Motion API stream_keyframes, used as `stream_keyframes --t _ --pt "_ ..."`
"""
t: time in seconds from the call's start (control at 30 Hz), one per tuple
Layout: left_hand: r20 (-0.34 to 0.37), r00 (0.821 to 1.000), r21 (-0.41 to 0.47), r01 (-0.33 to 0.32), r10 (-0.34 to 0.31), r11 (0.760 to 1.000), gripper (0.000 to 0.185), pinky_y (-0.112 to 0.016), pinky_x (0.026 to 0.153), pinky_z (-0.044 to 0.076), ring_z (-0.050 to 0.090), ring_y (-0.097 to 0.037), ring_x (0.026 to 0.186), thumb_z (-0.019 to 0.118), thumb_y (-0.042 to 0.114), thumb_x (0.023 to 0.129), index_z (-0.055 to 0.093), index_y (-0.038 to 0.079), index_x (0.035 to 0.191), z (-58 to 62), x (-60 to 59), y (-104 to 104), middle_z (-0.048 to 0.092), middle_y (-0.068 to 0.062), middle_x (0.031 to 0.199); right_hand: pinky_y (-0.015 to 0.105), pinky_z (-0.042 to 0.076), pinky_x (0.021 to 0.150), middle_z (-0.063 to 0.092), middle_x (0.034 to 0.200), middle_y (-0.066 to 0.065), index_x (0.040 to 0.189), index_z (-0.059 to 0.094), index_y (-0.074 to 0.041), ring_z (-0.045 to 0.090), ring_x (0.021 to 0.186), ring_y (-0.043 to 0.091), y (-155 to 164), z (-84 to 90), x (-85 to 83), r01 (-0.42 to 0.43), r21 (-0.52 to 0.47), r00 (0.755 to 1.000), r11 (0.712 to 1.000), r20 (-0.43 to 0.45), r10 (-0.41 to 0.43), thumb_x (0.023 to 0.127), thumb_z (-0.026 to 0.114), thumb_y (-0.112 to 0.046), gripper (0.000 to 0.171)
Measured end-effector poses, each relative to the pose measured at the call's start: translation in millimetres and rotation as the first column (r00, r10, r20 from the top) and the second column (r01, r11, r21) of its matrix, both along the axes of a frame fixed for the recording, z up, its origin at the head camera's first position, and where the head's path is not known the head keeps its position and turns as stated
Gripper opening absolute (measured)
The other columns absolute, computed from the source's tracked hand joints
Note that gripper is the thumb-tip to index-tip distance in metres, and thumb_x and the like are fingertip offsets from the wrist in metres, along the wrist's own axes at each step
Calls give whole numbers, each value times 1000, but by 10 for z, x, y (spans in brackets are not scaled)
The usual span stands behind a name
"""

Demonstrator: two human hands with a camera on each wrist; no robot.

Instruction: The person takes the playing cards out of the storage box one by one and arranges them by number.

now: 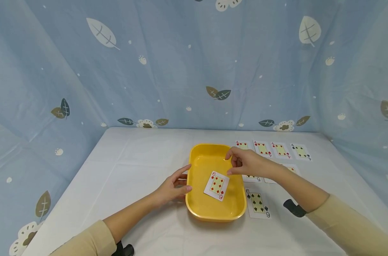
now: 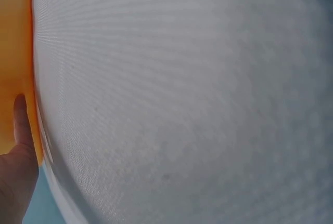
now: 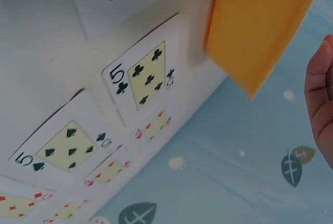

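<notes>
One card, a six of diamonds (image 1: pixel 217 186), lay face up and slightly askew on the floor of the shallow yellow plastic tray (image 1: pixel 197 209), alone in it. By the look of things the sorting had only begun: the rest of the cards were still out on the white-covered bench (image 1: pixel 133 170), to the right of the tray. A six of spades (image 1: pixel 258 202) lay just beside the tray's right rim, a five of clubs (image 3: pixel 144 77) and a five of spades (image 3: pixel 63 145) sat beyond it, and a row of four fours (image 1: pixel 272 149) ran along the far edge.

The left hand (image 1: pixel 173 186) rested against the tray's left wall, fingers (image 2: pixel 21 117) straight and relaxed, steadying it. The right hand (image 1: pixel 246 163) hovered over the tray's far right corner, fingers loosely curled and holding nothing.
</notes>
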State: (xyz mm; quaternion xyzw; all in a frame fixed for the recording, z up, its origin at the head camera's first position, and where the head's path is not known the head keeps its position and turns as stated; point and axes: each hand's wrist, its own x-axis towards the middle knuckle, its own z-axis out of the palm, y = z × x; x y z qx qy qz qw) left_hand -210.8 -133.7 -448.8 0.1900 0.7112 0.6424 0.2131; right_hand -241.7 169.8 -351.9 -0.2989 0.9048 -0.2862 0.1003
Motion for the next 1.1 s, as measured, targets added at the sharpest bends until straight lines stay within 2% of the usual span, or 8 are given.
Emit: stream_keyframes --t 0.33,0.53,0.7,0.87,1.03,1.1 --pt "1 1000 10 6 -6 1000 78 -41 81 56 42 -38 125 67 21 89 21 18 152 -10 -2 5 36 -25 138 21 47 59 55 77 -2 113 53 -6 51 68 13 -210 -94 -132 -41 28 997 999 65 39 79 77 -27 47" --pt "4 1000 7 0 0 1000 78 -41 80 56 43 -38 124 67 21 89 21 18 151 -11 -1 14 36 -24 138 20 47 59 54 78 0 113 53 -2 50 69 13 -290 -228 -246 -80 47 993 996 89 75 77 79 -23 49" --pt "14 1000 -5 -15 15 1000 78 -41 81 56 43 -37 124 68 22 89 22 19 151 -3 7 20 37 -24 137 19 46 60 53 79 0 111 53 -4 49 68 12 -358 -333 -295 -84 82 991 993 111 74 75 81 -19 48" --pt "13 1000 -10 -19 19 1000 77 -40 81 56 43 -36 123 67 21 89 22 20 151 -4 6 22 37 -23 137 21 45 62 53 79 2 112 52 -9 49 70 13 -446 -375 -309 -40 185 991 982 130 16 70 84 -20 54" --pt "6 1000 -6 -15 15 1000 77 -40 81 56 42 -36 124 67 21 89 22 19 151 -13 1 18 37 -24 137 25 46 65 55 81 2 116 50 -12 51 74 16 -528 -424 -313 16 338 991 941 119 -60 61 89 -30 70" --pt "1 1000 -4 -10 10 1000 77 -40 81 56 42 -37 124 67 21 89 21 19 151 -18 1 15 37 -24 137 26 46 67 55 82 1 113 50 -13 52 75 16 -551 -444 -307 32 386 993 922 95 -74 59 90 -33 70"
